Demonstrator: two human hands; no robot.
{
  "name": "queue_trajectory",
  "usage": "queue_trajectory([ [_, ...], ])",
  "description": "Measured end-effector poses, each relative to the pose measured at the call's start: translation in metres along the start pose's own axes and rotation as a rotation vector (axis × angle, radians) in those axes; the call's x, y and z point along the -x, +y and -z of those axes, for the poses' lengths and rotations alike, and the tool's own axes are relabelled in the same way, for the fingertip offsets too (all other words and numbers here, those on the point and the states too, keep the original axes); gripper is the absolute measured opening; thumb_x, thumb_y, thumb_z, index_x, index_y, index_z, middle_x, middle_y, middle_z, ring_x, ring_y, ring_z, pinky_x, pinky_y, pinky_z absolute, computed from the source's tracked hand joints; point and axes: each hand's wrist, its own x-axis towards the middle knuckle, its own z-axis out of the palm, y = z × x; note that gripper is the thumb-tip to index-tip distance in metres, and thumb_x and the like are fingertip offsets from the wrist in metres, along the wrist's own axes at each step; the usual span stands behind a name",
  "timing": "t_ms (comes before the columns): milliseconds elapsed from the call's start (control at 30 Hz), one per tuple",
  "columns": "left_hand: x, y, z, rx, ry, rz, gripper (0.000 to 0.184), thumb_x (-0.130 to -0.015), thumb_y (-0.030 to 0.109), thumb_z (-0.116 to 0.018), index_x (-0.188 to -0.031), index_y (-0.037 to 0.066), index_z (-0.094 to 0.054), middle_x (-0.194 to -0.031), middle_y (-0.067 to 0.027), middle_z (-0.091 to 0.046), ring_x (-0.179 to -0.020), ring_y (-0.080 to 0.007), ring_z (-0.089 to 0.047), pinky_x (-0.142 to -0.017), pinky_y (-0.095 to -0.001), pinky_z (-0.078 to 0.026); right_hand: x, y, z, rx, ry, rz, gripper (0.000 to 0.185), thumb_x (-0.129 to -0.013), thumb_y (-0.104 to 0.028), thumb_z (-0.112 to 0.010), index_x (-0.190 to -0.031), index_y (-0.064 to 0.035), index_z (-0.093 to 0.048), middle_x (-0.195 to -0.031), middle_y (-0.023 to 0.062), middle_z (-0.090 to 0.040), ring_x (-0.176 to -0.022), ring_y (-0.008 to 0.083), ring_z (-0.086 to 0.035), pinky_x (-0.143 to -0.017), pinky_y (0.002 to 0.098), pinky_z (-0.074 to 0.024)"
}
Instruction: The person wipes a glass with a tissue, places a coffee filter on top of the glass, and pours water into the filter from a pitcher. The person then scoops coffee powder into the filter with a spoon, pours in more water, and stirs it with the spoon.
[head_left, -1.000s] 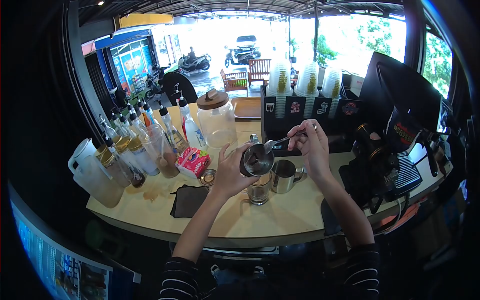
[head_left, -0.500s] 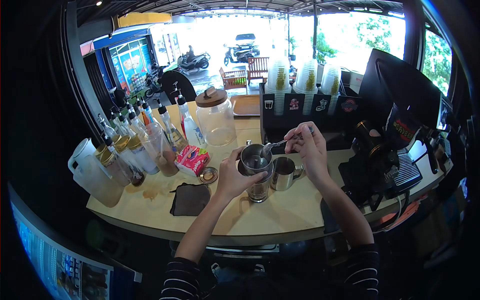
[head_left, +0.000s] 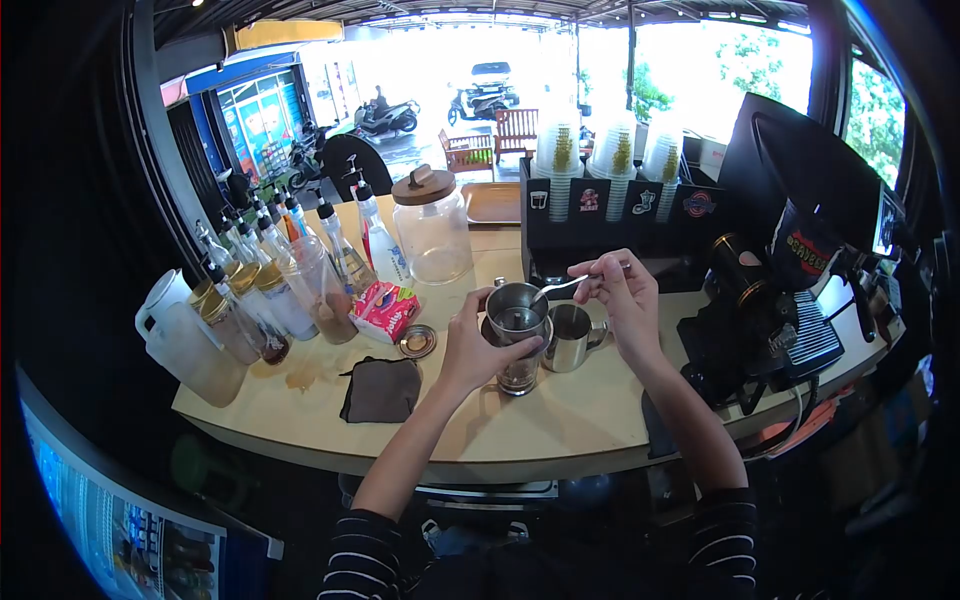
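My left hand [head_left: 480, 347] is wrapped round a metal cup [head_left: 518, 300], tilted a little so that its inside shows. Below the cup stands a clear glass vessel with a metal base [head_left: 517, 378], its upper part covered by the cup and my hand. Between the fingers of my right hand [head_left: 623, 300] is a thin metal spoon [head_left: 567, 286], its bowl end down inside the cup's mouth. What the cup contains is too dark to make out. Close on the right sits a steel milk pitcher [head_left: 566, 350] with its handle to the right.
A dark folded cloth [head_left: 382, 390], a round metal lid [head_left: 418, 341] and a pink packet [head_left: 386, 310] lie to the left. Pump bottles and jars crowd the left end, near a wooden-lidded glass jar [head_left: 432, 235]. Stacked plastic cups [head_left: 612, 150] and a black coffee machine [head_left: 745, 310] stand behind and right.
The spoon's bowl has gone from the cup's right rim down into its mouth. My right hand has shifted slightly; my left hand keeps its grip on the cup.
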Motion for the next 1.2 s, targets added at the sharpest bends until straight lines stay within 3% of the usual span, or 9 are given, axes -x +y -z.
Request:
queue_trajectory([
  [167, 0.003, -0.007, -0.002, 0.022, 0.01, -0.039, 0.085, -0.054, 0.041, -0.086, -0.118, 0.002, -0.045, -0.102, -0.0165, -0.062, -0.101, -0.0307, -0.06, -0.09, -0.0419, -0.046, 0.002, 0.0, 0.0, 0.038, -0.002, 0.016, 0.028, -0.098, -0.025, -0.048, -0.089, 0.0007, -0.056, -0.091, 0.0142, -0.066, -0.069, 0.0104, -0.06, -0.063, 0.0236, -0.0503],
  [267, 0.004, -0.01, -0.002, 0.061, -0.047, 0.012, 0.089, -0.053, 0.042, -0.086, -0.12, 0.002, -0.044, -0.11, -0.0168, -0.058, -0.106, -0.0311, -0.056, -0.094, -0.0421, -0.043, 0.002, -0.001, -0.001, 0.033, -0.002, 0.022, 0.029, -0.098, -0.024, -0.048, -0.088, 0.0009, -0.057, -0.091, 0.0142, -0.066, -0.07, 0.0103, -0.06, -0.063, 0.0233, -0.0503],
  [367, 0.012, -0.021, -0.002, 0.065, 0.029, -0.101, 0.095, -0.053, 0.042, -0.087, -0.125, 0.002, -0.04, -0.119, -0.0169, -0.052, -0.113, -0.0307, -0.051, -0.097, -0.0417, -0.04, 0.005, -0.006, -0.002, 0.015, 0.003, 0.025, 0.028, -0.098, -0.024, -0.047, -0.088, 0.0009, -0.057, -0.091, 0.0145, -0.066, -0.07, 0.0106, -0.06, -0.064, 0.0239, -0.0503],
  [533, 0.046, -0.053, -0.012, 0.249, -0.109, 0.144, 0.104, -0.056, 0.042, -0.086, -0.134, 0.001, -0.031, -0.123, -0.0158, -0.049, -0.117, -0.0283, -0.048, -0.1, -0.0417, -0.038, 0.008, -0.01, 0.007, 0.003, 0.012, 0.093, 0.028, -0.098, -0.024, -0.046, -0.09, 0.0013, -0.056, -0.094, 0.0156, -0.064, -0.071, 0.012, -0.059, -0.068, 0.0264, -0.0501],
  [600, 0.05, -0.058, -0.013, 0.269, -0.108, 0.11, 0.094, -0.062, 0.033, -0.085, -0.134, 0.002, -0.032, -0.123, -0.0143, -0.05, -0.115, -0.0261, -0.049, -0.1, -0.0423, -0.039, 0.006, -0.01, 0.009, -0.012, 0.035, 0.109, 0.029, -0.099, -0.024, -0.045, -0.09, 0.0011, -0.056, -0.094, 0.0153, -0.064, -0.072, 0.0121, -0.059, -0.069, 0.0267, -0.0499],
  [667, 0.052, -0.06, -0.008, 0.42, -0.161, 0.168, 0.067, -0.077, 0.016, -0.075, -0.131, 0.001, -0.038, -0.115, -0.0093, -0.051, -0.115, -0.0188, -0.049, -0.099, -0.0374, -0.041, 0.004, -0.008, 0.008, -0.032, 0.051, 0.118, 0.029, -0.099, -0.024, -0.045, -0.091, 0.0009, -0.056, -0.094, 0.015, -0.064, -0.072, 0.0122, -0.059, -0.07, 0.0271, -0.0498],
  [867, 0.051, -0.065, 0.01, 0.402, -0.205, 0.158, 0.026, -0.088, 0.006, -0.059, -0.113, -0.003, -0.056, -0.093, -0.0071, -0.058, -0.09, -0.0139, -0.062, -0.083, -0.0299, -0.052, -0.004, 0.003, 0.005, -0.112, 0.1, 0.13, 0.028, -0.099, -0.025, -0.044, -0.09, -0.0012, -0.056, -0.093, 0.0128, -0.063, -0.074, 0.0122, -0.058, -0.069, 0.0271, -0.049],
  [1067, 0.054, -0.078, 0.018, 0.212, 0.023, 0.103, 0.023, -0.088, 0.004, -0.057, -0.109, -0.003, -0.06, -0.095, -0.0084, -0.06, -0.087, -0.0148, -0.064, -0.073, -0.0281, -0.055, 0.006, 0.024, -0.001, 0.125, 0.124, 0.162, 0.026, -0.099, -0.02, -0.044, -0.088, 0.0, -0.056, -0.096, 0.0118, -0.064, -0.074, 0.009, -0.056, -0.071, 0.0239, -0.0471],
  [1200, 0.059, -0.076, 0.028, 0.162, 0.146, 0.054, 0.021, -0.087, -0.001, -0.054, -0.106, -0.005, -0.061, -0.097, -0.0111, -0.06, -0.083, -0.0169, -0.065, -0.07, -0.028, -0.056, 0.035, 0.05, -0.009, 0.199, -0.014, 0.08, 0.023, -0.097, -0.018, -0.048, -0.092, 0.0015, -0.058, -0.098, 0.0103, -0.064, -0.075, 0.0078, -0.055, -0.072, 0.022, -0.0461],
])
